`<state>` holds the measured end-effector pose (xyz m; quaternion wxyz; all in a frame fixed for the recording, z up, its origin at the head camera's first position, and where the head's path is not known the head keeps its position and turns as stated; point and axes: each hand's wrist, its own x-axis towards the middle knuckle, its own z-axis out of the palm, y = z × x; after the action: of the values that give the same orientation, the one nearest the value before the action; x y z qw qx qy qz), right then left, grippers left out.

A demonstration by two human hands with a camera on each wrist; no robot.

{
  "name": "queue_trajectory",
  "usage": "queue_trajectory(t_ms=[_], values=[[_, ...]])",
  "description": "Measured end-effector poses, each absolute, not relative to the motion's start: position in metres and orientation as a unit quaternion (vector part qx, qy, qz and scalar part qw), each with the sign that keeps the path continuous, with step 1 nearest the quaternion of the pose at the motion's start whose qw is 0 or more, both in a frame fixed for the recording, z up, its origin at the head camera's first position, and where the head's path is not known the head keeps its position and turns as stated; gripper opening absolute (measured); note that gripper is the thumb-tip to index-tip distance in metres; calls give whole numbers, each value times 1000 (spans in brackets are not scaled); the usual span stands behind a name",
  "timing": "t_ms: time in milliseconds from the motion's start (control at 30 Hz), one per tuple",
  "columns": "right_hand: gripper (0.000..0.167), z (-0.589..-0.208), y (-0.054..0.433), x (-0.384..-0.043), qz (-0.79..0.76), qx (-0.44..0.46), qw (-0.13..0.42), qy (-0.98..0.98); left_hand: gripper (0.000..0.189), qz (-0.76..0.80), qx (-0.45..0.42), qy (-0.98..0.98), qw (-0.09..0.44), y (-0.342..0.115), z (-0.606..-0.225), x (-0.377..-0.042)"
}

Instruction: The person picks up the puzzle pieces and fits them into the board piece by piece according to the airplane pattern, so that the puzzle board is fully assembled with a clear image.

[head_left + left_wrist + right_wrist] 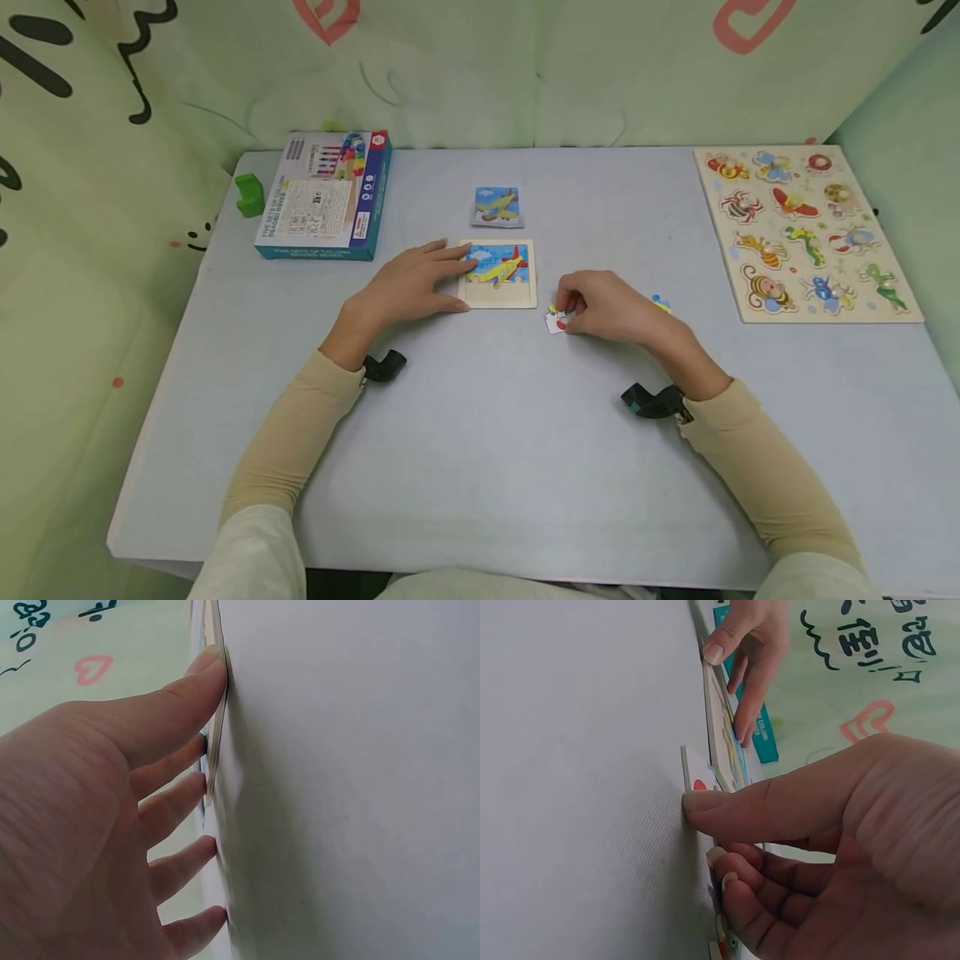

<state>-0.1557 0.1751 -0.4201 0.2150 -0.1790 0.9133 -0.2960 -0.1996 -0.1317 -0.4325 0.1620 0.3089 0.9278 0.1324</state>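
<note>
Pale table (480, 467). Carrying, back left, a teal-sided box (318, 208), green block (250, 196) just to its left. Mid-back: small airplane picture (497, 206); in front, apart from it, light wooden puzzle board (517, 297). White-and-red puzzle piece (556, 323) near that, right side; tabletop contact unclear. Farther right: bright puzzle piece (661, 302), partly hidden. Back right: big flat insect board (772, 223)

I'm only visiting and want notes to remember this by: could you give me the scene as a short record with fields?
Left hand: touching the wooden tray
Right hand: pinching a white piece with a red patch
Tray contents: yellow plane picture; bare wood below
Behind tray: small plane card
Far left: flat box; green block beside it
Far right: colourful picture board
</note>
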Motion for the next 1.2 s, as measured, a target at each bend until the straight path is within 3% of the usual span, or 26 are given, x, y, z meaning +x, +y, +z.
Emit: queue_trajectory(t_ms=[267, 800, 1200], values=[[17, -427, 171, -155, -328, -232, 197, 895, 75, 131, 307, 929, 161, -131, -433, -200], [13, -433, 165, -155, -425, -187, 201, 862, 75, 126, 303, 931, 161, -130, -433, -199], [7, -443, 132, -172, -494, -149, 122, 848, 76, 128, 300, 931, 165, -130, -433, -201]])
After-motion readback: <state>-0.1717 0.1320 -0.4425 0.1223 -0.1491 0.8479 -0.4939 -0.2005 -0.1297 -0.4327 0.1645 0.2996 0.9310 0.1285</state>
